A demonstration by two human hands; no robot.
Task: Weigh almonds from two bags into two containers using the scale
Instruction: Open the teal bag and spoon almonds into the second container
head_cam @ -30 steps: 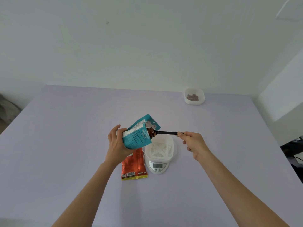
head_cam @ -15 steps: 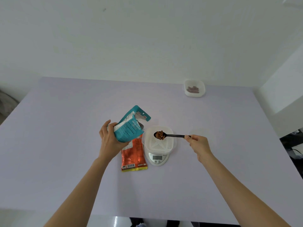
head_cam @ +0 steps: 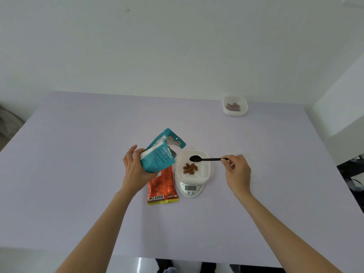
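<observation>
Almonds [head_cam: 190, 168] that sat heaped in the spoon half a second ago now lie in the container on the scale, and the spoon's bowl shows only its dark inside.

The right hand [head_cam: 237, 172] pinches the far end of the black spoon [head_cam: 208, 159] between thumb and fingertips, the other fingers loosely curled. It holds the spoon roughly level, with the bowl above the far part of the white container [head_cam: 208, 171]. This container has a slotted, perforated floor, and the small cluster of almonds rests left of its middle, below the spoon bowl. The container sits on top of the scale [head_cam: 192, 190], whose display faces the person; its digits are too small to read.

The left hand [head_cam: 136, 170] grips the teal bag [head_cam: 157, 156] around its lower half, fingers wrapped behind and thumb in front. The bag is held off the table, tilted so that its torn-open top points toward the container, just beside the container's left rim. Its contents cannot be seen.

Under that bag, the orange bag [head_cam: 162, 187] lies flat on the lavender table [head_cam: 78, 174], touching or nearly touching the left side of the scale.

Well apart, at the far right of the table, a second container [head_cam: 244, 107] holds a few brown pieces that look like almonds.
</observation>
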